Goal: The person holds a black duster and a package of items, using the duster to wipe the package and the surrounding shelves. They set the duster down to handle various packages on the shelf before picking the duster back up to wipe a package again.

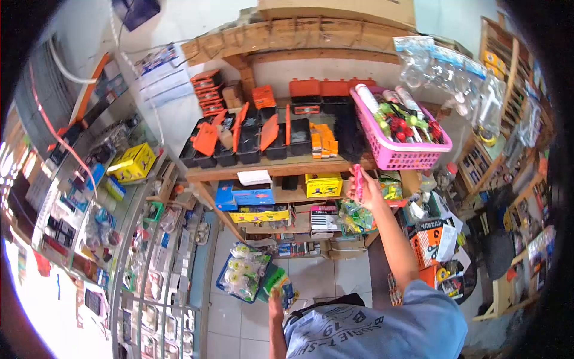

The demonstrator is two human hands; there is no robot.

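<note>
My right hand (pixel 369 192) is closed round the pink handle (pixel 359 179) of a duster. Its dark bristles (pixel 349 136) reach up over the shelf top, between small orange boxes (pixel 323 141) and a pink basket (pixel 402 154) full of bottles and red and green items. Low in the view, my left hand (pixel 275 299) is beside a bright green item (pixel 275 279); its fingers are too unclear to tell whether they grip it. Black bins with orange lids (pixel 248 146) stand left of the duster.
Below the wooden shelf edge (pixel 275 169) are yellow and blue boxes (pixel 323 185). A blue tray of packets (pixel 242 272) lies on the tiled floor. Glass display shelves (pixel 128 239) line the left. Plastic bags (pixel 445 69) hang at the upper right, above more stacked goods.
</note>
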